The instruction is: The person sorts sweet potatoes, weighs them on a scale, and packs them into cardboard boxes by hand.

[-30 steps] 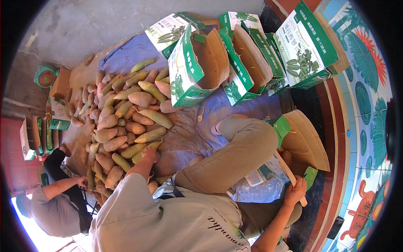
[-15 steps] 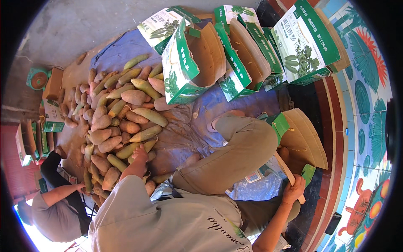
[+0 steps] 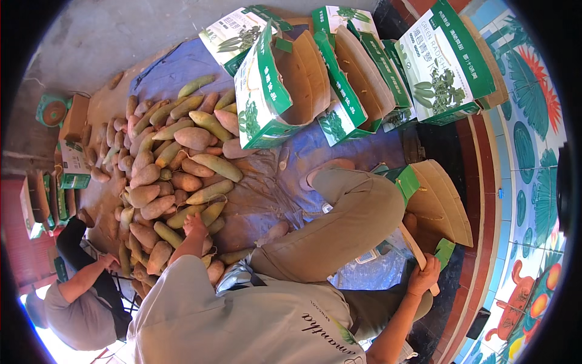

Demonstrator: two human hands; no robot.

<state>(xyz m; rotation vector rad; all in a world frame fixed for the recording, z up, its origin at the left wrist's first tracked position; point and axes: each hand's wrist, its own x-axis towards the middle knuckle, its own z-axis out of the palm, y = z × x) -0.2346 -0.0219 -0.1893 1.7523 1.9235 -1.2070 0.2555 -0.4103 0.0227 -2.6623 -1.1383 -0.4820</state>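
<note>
A big heap of green radishes (image 3: pixel 218 165) and reddish, soil-dusted root vegetables (image 3: pixel 194 138) covers the floor to my left. Over the heap's near edge is my left hand (image 3: pixel 194 227), its fingers apart beside a green radish and holding nothing that I can see. My right hand (image 3: pixel 422 276) is closed round a pale, flat wooden strip (image 3: pixel 412 244), which slants along the edge of an opened green carton (image 3: pixel 439 200). A few roots lie in that carton, partly hidden by my knee.
Several opened green-and-white cartons (image 3: pixel 282 91) stand at the back. A blue sheet (image 3: pixel 376 148) lies beneath them and the heap. A co-worker (image 3: pixel 85 303) sits at the far left near a green scale (image 3: pixel 53 110) and more cartons (image 3: pixel 74 164). A tiled wall (image 3: pixel 527 164) rises on the right.
My left hand has shifted slightly left over the heap's near edge. My right hand keeps its grip on the wooden strip. The co-worker's hand has drawn back a little from the heap.
</note>
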